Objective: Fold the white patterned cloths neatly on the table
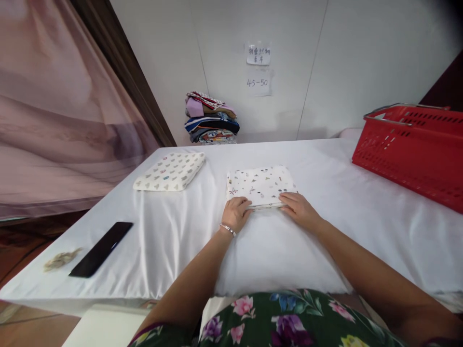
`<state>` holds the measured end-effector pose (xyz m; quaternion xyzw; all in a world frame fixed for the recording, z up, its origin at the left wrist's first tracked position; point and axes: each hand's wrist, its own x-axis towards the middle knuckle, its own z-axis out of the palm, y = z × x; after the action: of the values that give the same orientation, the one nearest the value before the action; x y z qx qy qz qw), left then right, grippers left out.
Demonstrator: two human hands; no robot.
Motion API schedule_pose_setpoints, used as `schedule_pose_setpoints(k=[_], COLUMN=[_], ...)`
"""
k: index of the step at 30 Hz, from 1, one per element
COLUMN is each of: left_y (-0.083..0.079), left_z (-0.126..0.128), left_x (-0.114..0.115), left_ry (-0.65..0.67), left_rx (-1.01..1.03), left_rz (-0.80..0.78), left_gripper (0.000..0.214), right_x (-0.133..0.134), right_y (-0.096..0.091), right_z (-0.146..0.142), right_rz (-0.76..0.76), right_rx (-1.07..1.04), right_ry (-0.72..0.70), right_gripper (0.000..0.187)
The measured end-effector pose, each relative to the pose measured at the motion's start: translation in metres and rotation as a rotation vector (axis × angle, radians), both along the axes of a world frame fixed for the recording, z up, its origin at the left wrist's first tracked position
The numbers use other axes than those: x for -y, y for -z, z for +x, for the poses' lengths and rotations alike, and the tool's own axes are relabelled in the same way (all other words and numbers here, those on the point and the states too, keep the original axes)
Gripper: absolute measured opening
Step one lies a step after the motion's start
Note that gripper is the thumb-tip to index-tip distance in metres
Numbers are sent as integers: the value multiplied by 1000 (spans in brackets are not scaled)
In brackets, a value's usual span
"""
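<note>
A folded white cloth with small coloured prints (261,184) lies in the middle of the white-covered table (325,193). My left hand (236,213), with a bracelet on the wrist, grips the near left edge of that cloth, fingers curled onto it. My right hand (298,208) rests on the near right edge, fingers pressed down on the fold. A second folded cloth with a heart-like pattern (170,171) lies apart to the left.
A red plastic basket (412,149) stands at the right. A stack of folded clothes (211,118) sits at the back by the wall. A black phone (102,248) and a small crumpled scrap (61,259) lie near the left front edge.
</note>
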<state>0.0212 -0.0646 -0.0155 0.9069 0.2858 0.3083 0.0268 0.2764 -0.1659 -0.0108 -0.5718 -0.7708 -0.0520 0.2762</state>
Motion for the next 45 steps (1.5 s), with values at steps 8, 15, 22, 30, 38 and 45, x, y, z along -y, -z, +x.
schedule_pose_setpoints(k=[8, 15, 22, 30, 38, 45], left_y=[-1, -2, 1, -12, -32, -13], left_z=[1, 2, -10, -20, 23, 22], left_x=[-1, 3, 3, 7, -19, -30], left_ry=[-22, -53, -65, -153, -197, -383], left_rx=[8, -53, 1, 62, -99, -233], left_rz=[3, 31, 64, -74, -124, -514], left_gripper=[21, 20, 23, 26, 31, 58], right_x=[-3, -6, -2, 8, -42, -75], right_y=[8, 12, 11, 3, -24, 6], right_z=[10, 11, 10, 5, -16, 8], right_rz=[37, 53, 39, -63, -57, -329], right_rx=[-15, -14, 17, 55, 22, 96], right_ry=[77, 58, 38, 68, 59, 311], right_gripper=[30, 30, 32, 33, 34, 44])
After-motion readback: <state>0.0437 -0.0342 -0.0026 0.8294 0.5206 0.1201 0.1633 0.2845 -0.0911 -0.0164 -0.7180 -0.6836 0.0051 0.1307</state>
